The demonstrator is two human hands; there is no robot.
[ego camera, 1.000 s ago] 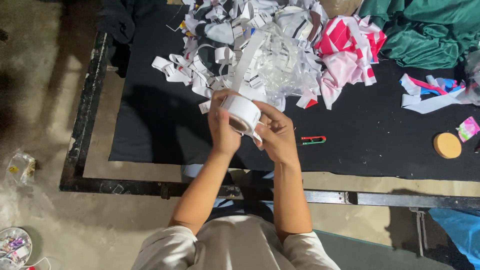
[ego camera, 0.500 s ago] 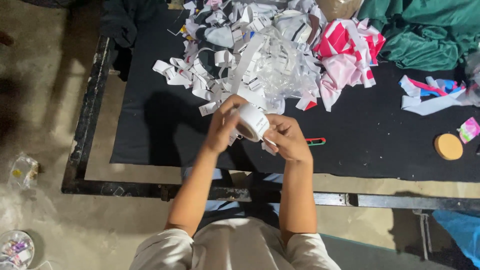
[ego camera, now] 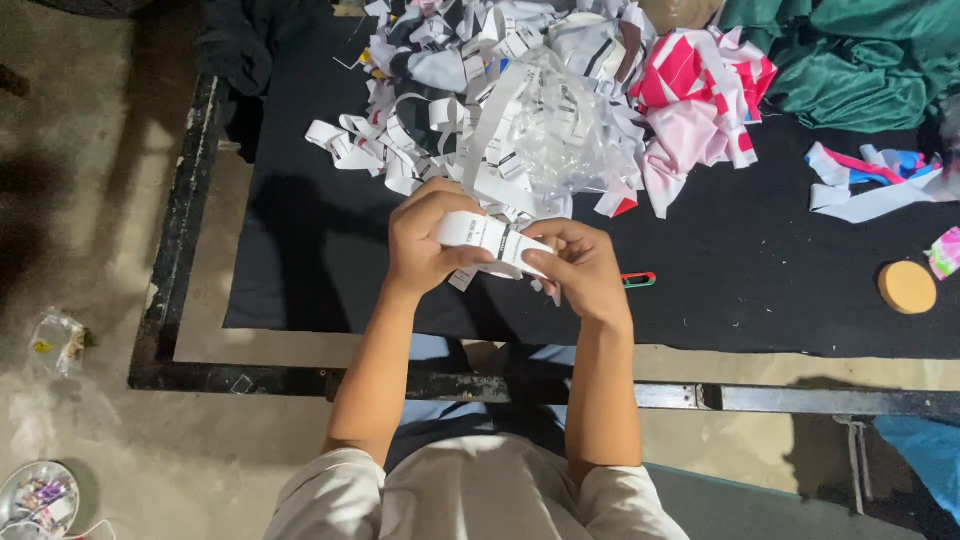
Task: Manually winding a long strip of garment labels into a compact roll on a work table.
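A roll of white label tape [ego camera: 487, 240] is held above the near part of the bench [ego camera: 300, 350], between both hands. The left hand [ego camera: 425, 240] is curled closed around the left end of the roll, and the right hand [ego camera: 580, 268] is closed on its right end, thumb and fingers pinching the loose strip. From the roll a white strip [ego camera: 490, 125] runs up and away into the heap of cut white labels [ego camera: 470, 110] lying on the black cloth [ego camera: 740, 270] at the far side.

A slack or uneven winding is judged to be the main risk: if the pinch is loosened, the coil could spring open. The trailing strip could also snag in the heap or in the crumpled clear plastic [ego camera: 570, 140] beside it, and loose pieces could be dragged toward the bench edge.

To the right of the heap, pink-and-white fabric [ego camera: 700, 110] and green fabric [ego camera: 850, 60] are piled. A small red clip [ego camera: 638, 280] lies just right of the right hand, and a round tan disc [ego camera: 907, 287] lies well to the right.

On the floor at the near left, a shallow round dish [ego camera: 18, 490] is partly seen, with small mixed scraps in it; what they are cannot be told. A small clear bag [ego camera: 55, 335] lies farther up the floor.
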